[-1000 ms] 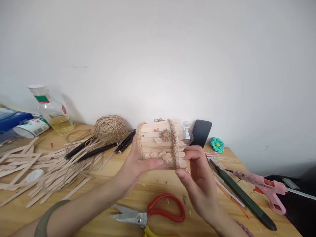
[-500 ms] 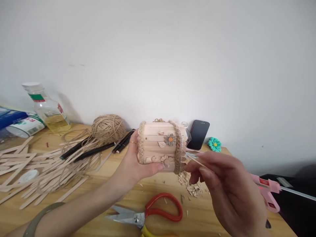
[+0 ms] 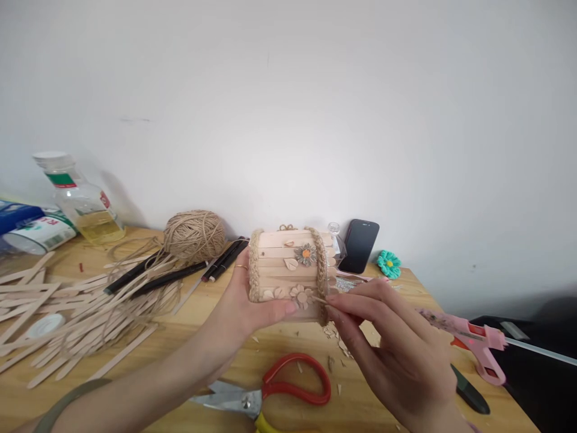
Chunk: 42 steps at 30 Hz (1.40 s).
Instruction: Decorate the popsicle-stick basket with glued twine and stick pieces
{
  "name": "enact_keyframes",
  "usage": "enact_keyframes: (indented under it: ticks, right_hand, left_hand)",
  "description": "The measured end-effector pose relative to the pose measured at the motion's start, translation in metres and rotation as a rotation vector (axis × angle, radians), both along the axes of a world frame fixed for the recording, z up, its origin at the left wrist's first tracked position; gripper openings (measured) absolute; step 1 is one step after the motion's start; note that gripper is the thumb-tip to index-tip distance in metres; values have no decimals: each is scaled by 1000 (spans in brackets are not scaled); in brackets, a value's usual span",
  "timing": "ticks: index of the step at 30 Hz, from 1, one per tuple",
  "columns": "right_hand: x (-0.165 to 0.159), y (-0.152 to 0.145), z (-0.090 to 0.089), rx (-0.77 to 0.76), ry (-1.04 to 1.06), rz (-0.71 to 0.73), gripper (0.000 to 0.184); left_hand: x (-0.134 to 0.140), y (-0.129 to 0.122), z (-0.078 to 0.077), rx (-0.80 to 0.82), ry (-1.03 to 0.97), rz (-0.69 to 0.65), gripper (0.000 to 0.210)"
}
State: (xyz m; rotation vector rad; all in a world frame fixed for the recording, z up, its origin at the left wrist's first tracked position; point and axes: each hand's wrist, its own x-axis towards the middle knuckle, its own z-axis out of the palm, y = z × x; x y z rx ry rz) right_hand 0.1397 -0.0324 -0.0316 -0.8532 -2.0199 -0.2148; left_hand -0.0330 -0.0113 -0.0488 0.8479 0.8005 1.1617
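Observation:
My left hand (image 3: 255, 307) is wrapped round a pot covered in craft sticks (image 3: 279, 273), which lies on its side in the air above the table. Braided twine bands ring both its ends. A grey flower with an orange centre (image 3: 305, 254) and a pale wooden flower (image 3: 301, 296) decorate its side, along with small petal shapes. Between the fingertips of my right hand (image 3: 383, 331) is a thin wooden strip (image 3: 320, 299), its tip at the wooden flower's edge. I cannot tell whether that tip touches the flower.
Red-and-yellow scissors (image 3: 246, 400) lie in front, blades apart. A pink glue gun (image 3: 484, 343) is at the right, a green-black tool (image 3: 469, 391) nearby. Craft sticks (image 3: 90, 337), a twine ball (image 3: 195, 234) and a bottle (image 3: 88, 204) occupy the left. A phone (image 3: 359, 245) leans against the wall.
My right hand has moved left with the thin strip, from beside the pot's scalloped end to the wooden flower. My left hand still holds the pot in nearly the same place.

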Motion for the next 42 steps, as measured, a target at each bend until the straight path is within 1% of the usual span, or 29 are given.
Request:
enact_keyframes:
  ticks: [9, 14, 17, 23, 28, 36, 42]
  right_hand:
    - [-1, 0, -1, -18, -4, -6, 15]
    - [1, -1, -1, -153, 19, 49, 15]
    - [2, -1, -1, -234, 36, 64, 14]
    - [5, 1, 0, -305, 29, 89, 13]
    - [6, 1, 0, -324, 27, 105, 13]
    - [8, 4, 1, -304, -15, 112, 14]
    - [10, 5, 1, -342, -39, 136, 15]
  left_hand:
    - [1, 0, 0, 18, -11, 7, 87]
    - [0, 0, 0, 13, 11, -6, 88]
    - [0, 0, 0, -8, -10, -27, 90]
    - [0, 0, -4, -47, -47, -95, 88]
    - [1, -1, -7, -68, -46, -99, 84]
    - [1, -3, -5, -113, -57, -110, 83]
    - [2, -3, -4, -128, -49, -99, 84]
